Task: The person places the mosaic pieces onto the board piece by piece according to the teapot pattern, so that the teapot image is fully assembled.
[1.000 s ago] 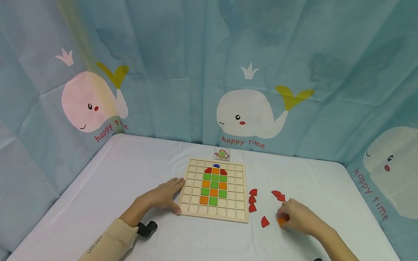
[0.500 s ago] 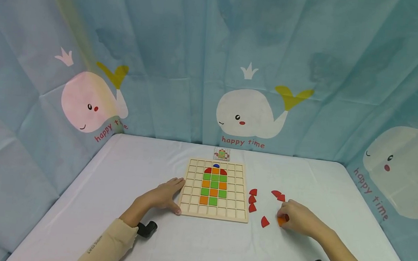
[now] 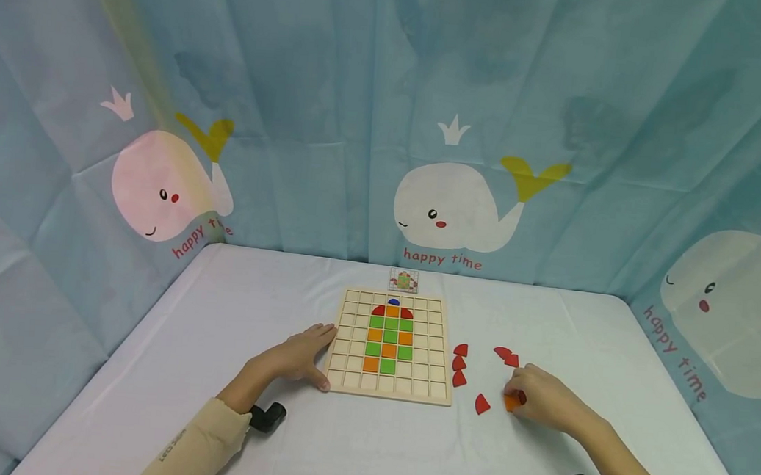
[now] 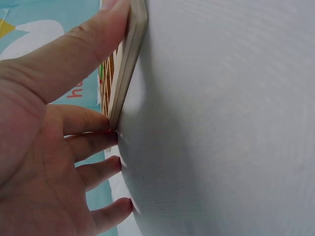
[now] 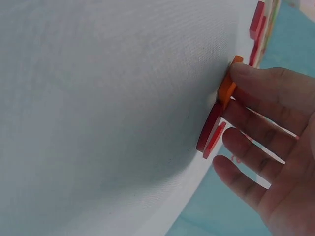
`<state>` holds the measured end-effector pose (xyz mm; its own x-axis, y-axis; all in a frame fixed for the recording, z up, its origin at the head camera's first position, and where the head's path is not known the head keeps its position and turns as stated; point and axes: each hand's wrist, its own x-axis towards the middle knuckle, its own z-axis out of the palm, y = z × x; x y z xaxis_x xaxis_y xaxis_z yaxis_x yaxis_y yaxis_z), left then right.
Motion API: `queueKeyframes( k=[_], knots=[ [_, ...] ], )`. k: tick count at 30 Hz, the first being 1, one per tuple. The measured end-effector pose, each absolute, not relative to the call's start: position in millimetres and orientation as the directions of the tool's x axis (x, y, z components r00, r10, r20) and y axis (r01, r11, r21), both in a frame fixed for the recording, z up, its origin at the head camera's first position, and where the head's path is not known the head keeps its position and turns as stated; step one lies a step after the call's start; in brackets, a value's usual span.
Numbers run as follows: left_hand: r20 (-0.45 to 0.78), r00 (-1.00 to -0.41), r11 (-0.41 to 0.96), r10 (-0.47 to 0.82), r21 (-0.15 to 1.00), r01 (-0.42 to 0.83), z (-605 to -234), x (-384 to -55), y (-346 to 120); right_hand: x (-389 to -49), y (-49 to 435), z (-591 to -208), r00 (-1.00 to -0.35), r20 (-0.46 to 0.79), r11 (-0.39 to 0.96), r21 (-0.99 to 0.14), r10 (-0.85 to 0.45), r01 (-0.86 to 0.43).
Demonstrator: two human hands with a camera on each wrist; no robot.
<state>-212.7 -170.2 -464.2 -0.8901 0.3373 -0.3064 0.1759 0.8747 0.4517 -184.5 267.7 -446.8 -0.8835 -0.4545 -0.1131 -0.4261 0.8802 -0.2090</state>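
Note:
My left hand (image 3: 299, 353) rests along the left side of the wooden grid board (image 3: 423, 391), its thumb at the near left corner. In the left wrist view the fingers (image 4: 93, 172) reach out fairly straight, the thumb lying on the board's edge. Green, orange and red tiles plus one blue piece fill the middle cells of the board. Off to the right, my right hand (image 3: 544, 398) pinches an orange tile (image 5: 227, 88) between thumb and forefinger, low over the white cloth. A red quarter-round tile (image 5: 209, 127) lies right beside it, partly hidden by the hand in the head view.
Several red quarter-round tiles lie right of the board, among them one red tile (image 3: 482, 404) near the right hand. A small pattern card (image 3: 404, 280) sits behind the board. A blue whale-print curtain (image 3: 307, 151) encloses the white table (image 3: 271, 281).
The orange tile has shifted slightly at my right fingertips. My left hand and the board have stayed where they were.

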Motion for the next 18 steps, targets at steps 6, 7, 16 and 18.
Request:
queueKeyframes(
  k=[6,7,16,18],
  knots=[
    [-0.302,-0.891,0.870,0.339,0.461,0.175,-462.7,-212.8,-169.8,-184.4,267.5,-447.3,-0.881,-0.104,0.874,-0.218,-0.462,-0.433],
    [-0.302,-0.891,0.871,0.339,0.460,0.176,-462.8,-212.9,-169.8,-184.4,267.4,-447.2,-0.881,-0.104,0.874,-0.222,-0.462,-0.433],
    [-0.305,-0.889,0.875,0.343,0.448,0.184,-465.5,-213.7,-170.7,-185.7,266.5,-447.3,-0.879,-0.093,0.864,-0.261,-0.467,-0.431],
    [-0.302,-0.890,0.873,0.343,0.452,0.183,-464.7,-213.6,-170.8,-187.1,265.4,-447.2,-0.886,-0.090,0.867,-0.271,-0.454,-0.417]
  ],
)
